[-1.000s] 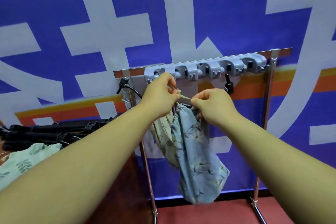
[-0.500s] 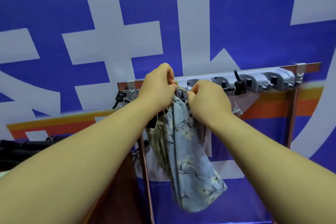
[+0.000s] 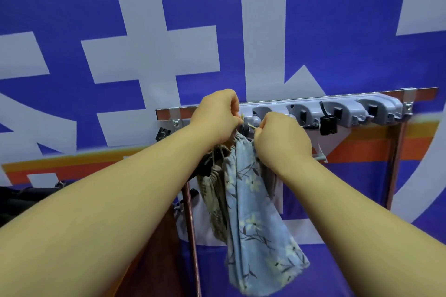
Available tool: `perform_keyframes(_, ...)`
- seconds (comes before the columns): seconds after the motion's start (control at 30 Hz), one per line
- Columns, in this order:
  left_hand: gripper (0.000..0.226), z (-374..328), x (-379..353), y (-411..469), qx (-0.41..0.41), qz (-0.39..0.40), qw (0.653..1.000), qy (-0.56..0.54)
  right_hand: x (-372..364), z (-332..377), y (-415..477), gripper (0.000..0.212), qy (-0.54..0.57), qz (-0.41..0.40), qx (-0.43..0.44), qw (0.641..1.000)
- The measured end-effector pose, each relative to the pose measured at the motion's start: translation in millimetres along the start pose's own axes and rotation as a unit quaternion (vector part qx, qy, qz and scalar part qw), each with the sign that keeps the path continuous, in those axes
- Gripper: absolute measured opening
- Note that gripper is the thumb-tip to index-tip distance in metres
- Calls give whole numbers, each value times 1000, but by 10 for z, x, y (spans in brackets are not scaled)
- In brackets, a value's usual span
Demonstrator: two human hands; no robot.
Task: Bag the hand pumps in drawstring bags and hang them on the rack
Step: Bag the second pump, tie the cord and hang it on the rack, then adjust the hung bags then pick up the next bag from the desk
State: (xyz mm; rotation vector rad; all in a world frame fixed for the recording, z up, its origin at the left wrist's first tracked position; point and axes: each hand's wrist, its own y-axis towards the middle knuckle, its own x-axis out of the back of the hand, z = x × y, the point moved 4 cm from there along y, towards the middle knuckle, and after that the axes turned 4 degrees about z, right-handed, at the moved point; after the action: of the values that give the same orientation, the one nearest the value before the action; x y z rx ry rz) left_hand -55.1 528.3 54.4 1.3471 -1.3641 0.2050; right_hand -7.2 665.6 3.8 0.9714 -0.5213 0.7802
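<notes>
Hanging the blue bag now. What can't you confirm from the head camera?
- Whether the drawstring is over a hook: left hand and right hand cover it.
- Contents of blue floral bag: fabric hides them.
- Beige bag: mostly hidden behind the blue one.
- Rack feet: below the bottom edge.

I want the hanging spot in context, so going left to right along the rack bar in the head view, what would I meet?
Left bracket → left hand → right hand → black hook → right bracket.

Free rack [image 3: 376, 111] slots rightward
</notes>
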Motion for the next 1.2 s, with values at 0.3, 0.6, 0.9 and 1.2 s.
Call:
perform_keyframes(0.3, 13, 158, 167, -530, -4, -66, 998, -20, -239, -190, -355, 12, 123, -33, 38, 991)
perform_keyframes(0.6, 45, 502, -150, -1181, 41, 72, 994, 76, -723, -340, -864, 62, 46, 62, 108, 991)
perform_keyframes(0.9, 49, 662, -423, -990, 77, 209, 915, 337, -905, -380, -863, 65, 10, 58, 75, 995)
perform_keyframes(1.2, 46, 747, -263, -1051, 80, 151, 942, 288, -1106, -486, -822, 60, 83, 9, 27, 996)
